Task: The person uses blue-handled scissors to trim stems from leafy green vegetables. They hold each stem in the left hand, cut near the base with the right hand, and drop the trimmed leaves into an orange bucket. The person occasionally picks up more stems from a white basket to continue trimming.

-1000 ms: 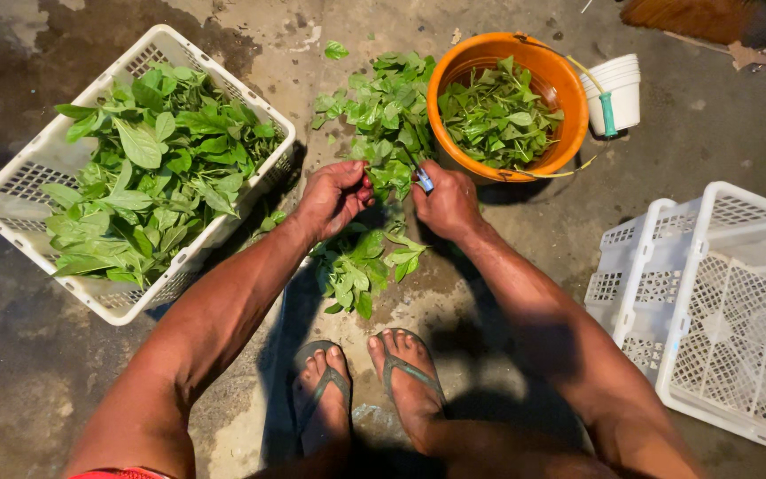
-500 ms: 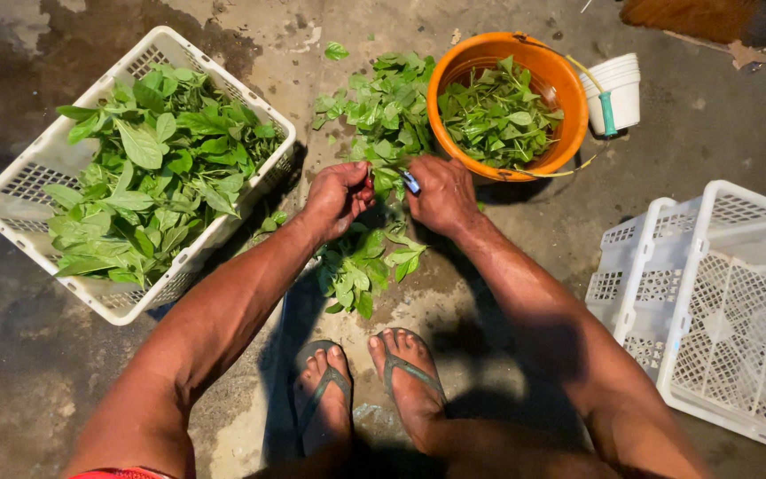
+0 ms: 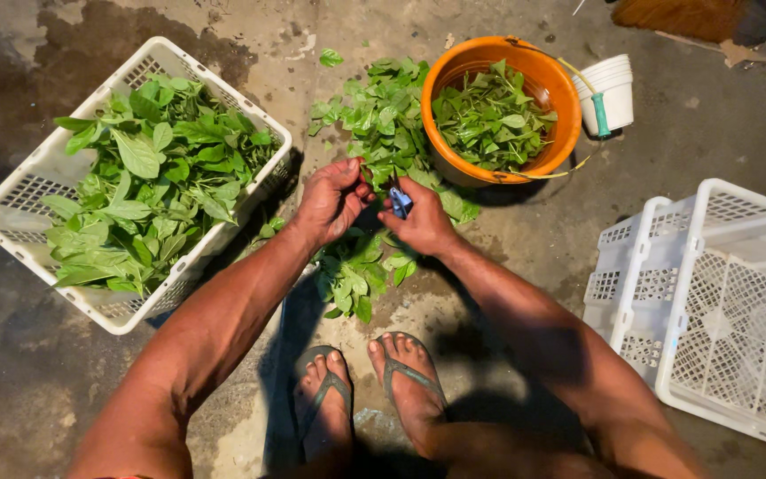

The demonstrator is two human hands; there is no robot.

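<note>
My left hand [image 3: 332,200] pinches a leafy green sprig [image 3: 381,170] above the floor. My right hand [image 3: 420,220] grips a small blue cutter [image 3: 400,203], its tip close to the sprig's stem. Both hands hover over a pile of green leaves [image 3: 361,270] on the concrete, with more leaves [image 3: 374,111] heaped just beyond. An orange tub [image 3: 543,82] partly filled with picked leaves stands right behind the hands. A white basket [image 3: 24,204] full of big-leafed greens sits at the left.
Empty white lattice baskets [image 3: 711,302] are stacked at the right. A small white bucket [image 3: 612,91] with a teal handle stands beside the orange tub. My feet in flip-flops [image 3: 374,381] rest on the wet concrete floor below the hands.
My right hand with the cutter has moved left, closer to my left hand and the sprig. The left hand has stayed in place.
</note>
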